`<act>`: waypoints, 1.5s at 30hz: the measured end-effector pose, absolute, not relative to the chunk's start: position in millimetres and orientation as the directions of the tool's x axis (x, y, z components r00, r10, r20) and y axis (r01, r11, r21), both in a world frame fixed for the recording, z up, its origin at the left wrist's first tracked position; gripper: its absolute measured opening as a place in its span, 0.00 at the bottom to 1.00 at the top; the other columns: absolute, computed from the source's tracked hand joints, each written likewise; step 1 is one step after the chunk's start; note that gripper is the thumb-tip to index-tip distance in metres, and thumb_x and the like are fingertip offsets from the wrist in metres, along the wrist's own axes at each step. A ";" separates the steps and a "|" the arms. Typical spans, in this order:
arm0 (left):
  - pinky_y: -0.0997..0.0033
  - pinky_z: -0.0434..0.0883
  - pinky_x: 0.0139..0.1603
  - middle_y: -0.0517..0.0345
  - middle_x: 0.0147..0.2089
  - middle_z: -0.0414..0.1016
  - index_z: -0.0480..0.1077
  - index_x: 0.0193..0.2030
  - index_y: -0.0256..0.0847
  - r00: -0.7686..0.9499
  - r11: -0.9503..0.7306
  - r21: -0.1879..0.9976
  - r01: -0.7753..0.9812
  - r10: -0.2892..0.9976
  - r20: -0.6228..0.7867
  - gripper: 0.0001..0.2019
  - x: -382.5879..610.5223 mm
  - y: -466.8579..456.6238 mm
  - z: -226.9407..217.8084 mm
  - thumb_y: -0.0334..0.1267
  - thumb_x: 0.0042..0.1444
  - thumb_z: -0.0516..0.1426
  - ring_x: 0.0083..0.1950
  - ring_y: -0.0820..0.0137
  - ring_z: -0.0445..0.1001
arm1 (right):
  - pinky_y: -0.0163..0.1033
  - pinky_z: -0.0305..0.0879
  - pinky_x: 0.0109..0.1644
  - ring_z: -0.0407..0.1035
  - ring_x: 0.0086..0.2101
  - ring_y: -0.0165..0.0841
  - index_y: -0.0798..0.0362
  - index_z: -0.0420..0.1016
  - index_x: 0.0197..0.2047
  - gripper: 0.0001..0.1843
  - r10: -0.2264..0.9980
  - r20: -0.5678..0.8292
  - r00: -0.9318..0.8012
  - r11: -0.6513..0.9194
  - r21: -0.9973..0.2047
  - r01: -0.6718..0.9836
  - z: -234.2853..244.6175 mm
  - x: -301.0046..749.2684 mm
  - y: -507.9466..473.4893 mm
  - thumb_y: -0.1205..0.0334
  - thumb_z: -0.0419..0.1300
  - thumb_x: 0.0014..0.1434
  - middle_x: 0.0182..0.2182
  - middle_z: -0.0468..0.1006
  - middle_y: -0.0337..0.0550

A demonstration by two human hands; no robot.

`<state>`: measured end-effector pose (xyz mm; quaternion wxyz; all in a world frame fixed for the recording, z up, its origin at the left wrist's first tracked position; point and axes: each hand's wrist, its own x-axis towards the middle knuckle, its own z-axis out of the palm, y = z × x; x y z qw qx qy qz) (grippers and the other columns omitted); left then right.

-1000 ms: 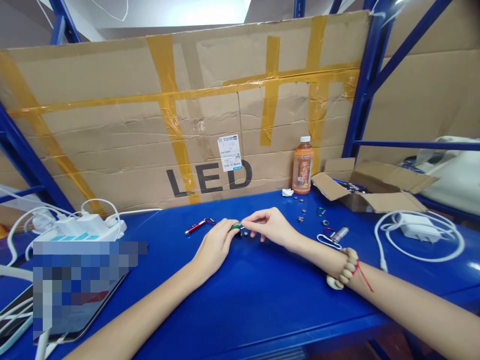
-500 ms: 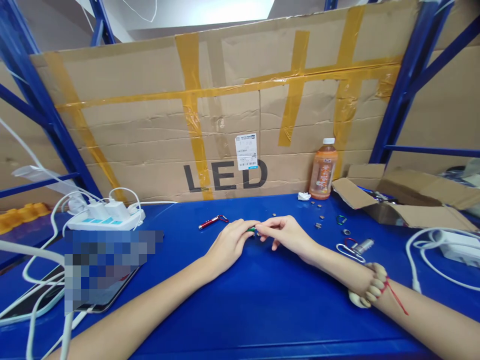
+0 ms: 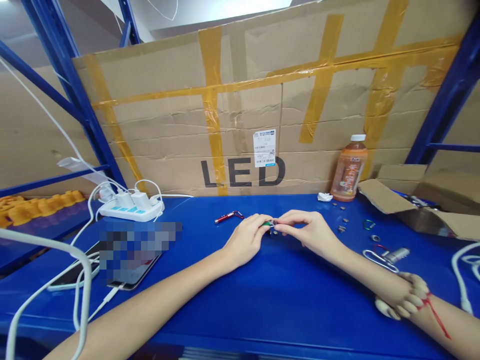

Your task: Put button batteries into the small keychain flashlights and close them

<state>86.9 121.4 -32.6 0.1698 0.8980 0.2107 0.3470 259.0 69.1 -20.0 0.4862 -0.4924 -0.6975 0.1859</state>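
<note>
Within left grip [image 3: 244,241] (partly), green piece [image 3: 266,223]

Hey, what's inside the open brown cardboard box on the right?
Small blue and silvery pieces show inside the open brown cardboard box; its front wall hides whatever lies deeper.

Held piece [image 3: 266,223] green; tube [image 3: 224,218] red; tabletop [image 3: 285,300] blue; bottle [image 3: 349,172] orange.

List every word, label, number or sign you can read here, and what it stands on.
"LED": black capitals on the cardboard sheet.
White sticker on that cardboard: print and barcode, too small to read.
Orange bottle: characters, too blurred to read surely.
Held green piece: no text legible.
</note>
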 end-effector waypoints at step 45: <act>0.68 0.66 0.44 0.53 0.42 0.72 0.63 0.46 0.40 0.780 -0.950 0.202 0.238 0.311 0.543 0.11 82.5 115.1 -31.4 0.33 0.62 0.43 0.42 0.68 0.69 | 0.25 0.46 0.14 0.57 0.19 0.22 0.57 0.69 0.18 0.19 0.992 -0.096 -0.077 -0.080 -0.980 0.184 -12.3 253.9 59.9 0.49 0.67 0.37 0.16 0.67 0.37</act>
